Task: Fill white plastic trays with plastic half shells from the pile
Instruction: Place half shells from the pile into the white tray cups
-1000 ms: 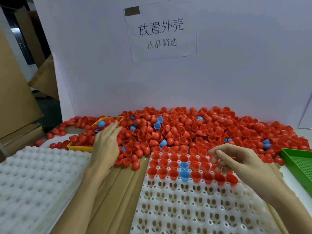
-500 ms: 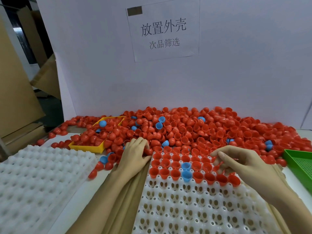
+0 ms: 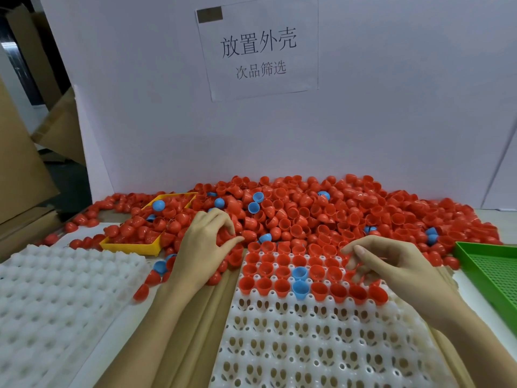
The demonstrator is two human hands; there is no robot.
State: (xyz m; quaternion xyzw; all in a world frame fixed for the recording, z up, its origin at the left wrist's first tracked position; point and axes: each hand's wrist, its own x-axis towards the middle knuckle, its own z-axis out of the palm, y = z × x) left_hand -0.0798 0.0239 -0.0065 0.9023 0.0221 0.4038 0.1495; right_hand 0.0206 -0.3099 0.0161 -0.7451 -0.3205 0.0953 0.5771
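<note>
Your pile (image 3: 321, 214) is mostly red shells with a few blue. The tray (image 3: 321, 345) before you is white, its filled rows red with two blue shells (image 3: 300, 280). Left sits a yellow bin (image 3: 131, 246), right a green mesh basket (image 3: 492, 273).

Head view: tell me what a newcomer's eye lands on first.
The big pile of red plastic half shells along the white back wall, dotted with a few blue ones. Next, the white plastic tray in front, its far rows filled, with the left hand at the pile's edge and the right hand over the filled rows.
</note>
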